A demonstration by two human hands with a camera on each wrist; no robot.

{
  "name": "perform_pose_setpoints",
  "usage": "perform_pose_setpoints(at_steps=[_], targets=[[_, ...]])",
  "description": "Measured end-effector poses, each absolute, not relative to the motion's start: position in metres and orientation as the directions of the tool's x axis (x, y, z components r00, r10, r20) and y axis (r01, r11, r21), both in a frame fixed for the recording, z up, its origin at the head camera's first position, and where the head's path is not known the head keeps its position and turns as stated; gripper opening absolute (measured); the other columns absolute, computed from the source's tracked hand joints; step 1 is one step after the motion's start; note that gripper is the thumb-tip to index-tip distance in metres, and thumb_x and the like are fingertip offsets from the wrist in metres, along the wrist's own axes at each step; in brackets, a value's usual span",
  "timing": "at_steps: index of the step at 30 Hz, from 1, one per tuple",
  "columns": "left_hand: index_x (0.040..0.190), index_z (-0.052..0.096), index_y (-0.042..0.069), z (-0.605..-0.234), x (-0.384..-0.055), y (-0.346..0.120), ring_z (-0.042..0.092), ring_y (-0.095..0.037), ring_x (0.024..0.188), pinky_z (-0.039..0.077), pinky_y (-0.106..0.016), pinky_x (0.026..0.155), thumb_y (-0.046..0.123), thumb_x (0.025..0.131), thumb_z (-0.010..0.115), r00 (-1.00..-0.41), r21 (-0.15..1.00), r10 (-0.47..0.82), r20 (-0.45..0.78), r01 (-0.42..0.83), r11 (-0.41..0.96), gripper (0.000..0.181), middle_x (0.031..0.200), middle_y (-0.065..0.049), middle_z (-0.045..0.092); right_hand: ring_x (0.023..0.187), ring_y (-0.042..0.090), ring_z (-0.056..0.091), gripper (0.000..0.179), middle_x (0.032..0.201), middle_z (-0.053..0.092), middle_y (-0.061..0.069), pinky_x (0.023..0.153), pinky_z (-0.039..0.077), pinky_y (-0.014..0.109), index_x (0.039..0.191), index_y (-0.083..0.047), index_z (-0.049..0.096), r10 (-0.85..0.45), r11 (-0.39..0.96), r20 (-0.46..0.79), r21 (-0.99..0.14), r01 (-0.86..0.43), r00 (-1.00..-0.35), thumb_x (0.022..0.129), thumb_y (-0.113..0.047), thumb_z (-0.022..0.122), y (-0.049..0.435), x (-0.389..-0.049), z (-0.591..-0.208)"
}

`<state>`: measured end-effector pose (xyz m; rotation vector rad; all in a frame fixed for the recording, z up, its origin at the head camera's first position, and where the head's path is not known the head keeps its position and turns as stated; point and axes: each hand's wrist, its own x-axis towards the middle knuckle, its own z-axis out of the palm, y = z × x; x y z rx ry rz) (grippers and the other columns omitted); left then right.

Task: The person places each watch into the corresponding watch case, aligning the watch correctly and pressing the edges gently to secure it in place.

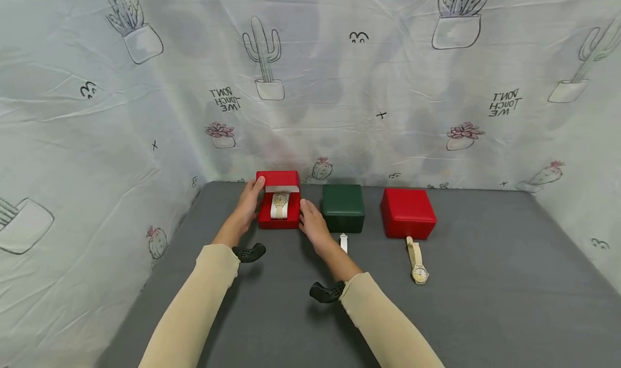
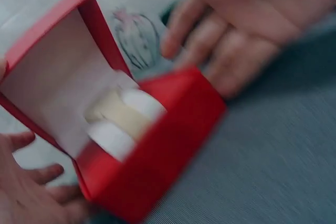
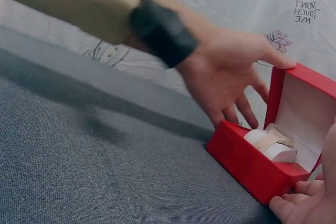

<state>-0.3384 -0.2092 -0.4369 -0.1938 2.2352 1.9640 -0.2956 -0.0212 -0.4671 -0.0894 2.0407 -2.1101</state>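
An open red watch box point(image 1: 279, 223) stands at the back left of the table. Inside it, a watch with a cream strap point(image 1: 280, 202) is wrapped round a white cushion. My left hand point(image 1: 246, 202) is at the box's left side, its thumb touching the top edge of the raised lid point(image 3: 315, 80) and its fingers extended alongside. On the opposite side, my right hand point(image 1: 314, 223) has its fingertips at the base's right wall. In the left wrist view, the box is blurred and both hands flank it.
A closed green box point(image 1: 343, 201) stands right of my right hand, with a white watch strap point(image 1: 344, 242) partly showing before it. Farther right is a closed red box point(image 1: 409, 212), with a cream-strapped watch point(image 1: 417, 263) lying in front. A printed curtain point(image 1: 339, 88) hangs behind the grey table point(image 1: 509, 282).
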Motion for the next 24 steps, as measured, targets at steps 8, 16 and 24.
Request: perform_pose_setpoints(at_steps=[8, 16, 24], targets=[[0.157, 0.005, 0.018, -0.465, -0.304, -0.224, 0.02, -0.029, 0.148, 0.02, -0.05, 0.12, 0.021, 0.099, 0.052, -0.989, 0.993, 0.09, -0.117, -0.117, 0.006, 0.074, 0.163, -0.009, 0.01, 0.141, 0.032, 0.038, 0.063, 0.155, 0.034, 0.015, 0.112, 0.037, 0.045, 0.151, -0.004, 0.028, -0.178, 0.021, -0.09, -0.996, 0.088, -0.98, 0.104, -0.045, 0.035, -0.022, -0.292, -0.466], [0.153, 0.025, 0.017, -0.469, -0.296, -0.212, 0.03, -0.03, 0.143, 0.027, -0.055, 0.115, 0.057, 0.095, 0.047, -0.995, 0.938, -0.004, -0.096, -0.092, 0.334, 0.074, 0.157, -0.01, 0.03, 0.125, 0.03, 0.056, 0.052, 0.147, 0.047, 0.014, 0.105, 0.046, 0.042, 0.146, -0.006, 0.041, -0.116, 0.162, -0.093, -0.984, 0.073, -0.989, 0.103, -0.036, 0.042, -0.024, -0.288, -0.469], [0.154, 0.021, 0.016, -0.458, -0.296, -0.205, 0.03, -0.031, 0.142, 0.03, -0.055, 0.114, 0.048, 0.098, 0.047, -0.994, 0.907, -0.07, -0.088, -0.109, 0.408, 0.07, 0.158, -0.01, 0.027, 0.133, 0.026, 0.049, 0.052, 0.147, 0.048, 0.01, 0.109, 0.042, 0.045, 0.146, -0.009, 0.041, -0.126, 0.233, -0.085, -0.971, 0.054, -0.988, 0.101, -0.035, 0.046, -0.019, -0.286, -0.453]])
